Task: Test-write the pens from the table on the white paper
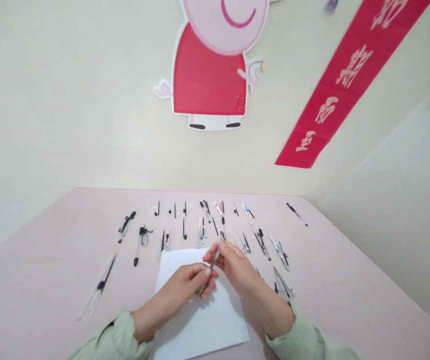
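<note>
My left hand (185,287) and my right hand (233,265) meet over a white sheet of paper (207,320) on a pink table (31,280). Both are closed on one slim clear pen (212,263) that slants up to the right. The left fingers pinch its lower end; the right fingers pinch it near the upper tip. Pale green sleeves cover both wrists.
Several pens and pen parts lie in rows beyond and beside the paper, including a black pen (137,246), a clear pen (98,290) at the left and one (296,213) at the far right. A cartoon cut-out (211,75) and a red banner (342,80) hang on the wall.
</note>
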Demonstrator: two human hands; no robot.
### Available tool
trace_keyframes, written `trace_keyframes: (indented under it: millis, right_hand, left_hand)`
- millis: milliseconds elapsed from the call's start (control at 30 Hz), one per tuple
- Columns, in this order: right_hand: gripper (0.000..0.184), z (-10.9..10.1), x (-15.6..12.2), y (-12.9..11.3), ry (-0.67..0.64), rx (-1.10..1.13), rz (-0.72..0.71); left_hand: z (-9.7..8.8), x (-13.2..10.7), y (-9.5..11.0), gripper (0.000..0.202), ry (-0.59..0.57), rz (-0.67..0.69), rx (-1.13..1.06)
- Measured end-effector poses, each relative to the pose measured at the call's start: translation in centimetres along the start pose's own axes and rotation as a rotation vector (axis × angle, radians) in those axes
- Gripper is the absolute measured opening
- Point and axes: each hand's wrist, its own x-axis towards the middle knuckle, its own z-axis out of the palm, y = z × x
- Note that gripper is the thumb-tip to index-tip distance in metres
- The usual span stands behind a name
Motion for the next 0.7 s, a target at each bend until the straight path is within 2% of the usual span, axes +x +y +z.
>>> trace_keyframes:
  millis: [100, 200, 333, 500, 700]
  right_hand:
    - [0.027, -0.9, 0.6, -1.2, 0.167, 0.298, -0.029]
    - [0.03, -2.4, 1.1, -2.8, 0.156, 0.453, 0.007]
    - [0.047, -3.9, 1.2, -4.3, 0.023, 0.466, 0.008]
    - [0.041, -4.8, 1.1, -5.1, 0.03, 0.45, -0.048]
    - [0.036, -4.8, 1.1, -5.0, 0.029, 0.414, -0.089]
  left_hand:
    - [-0.7, 0.9, -1.3, 0.047, 0.098, 0.041, 0.128]
    - [-1.3, 1.5, -2.3, 0.051, 0.155, 0.029, 0.148]
    - [-1.2, 1.5, -2.6, 0.05, 0.176, 0.046, 0.153]
    - [-1.0, 1.1, -2.5, 0.044, 0.184, 0.065, 0.202]
    - [-1.1, 1.3, -2.8, 0.045, 0.186, 0.072, 0.219]
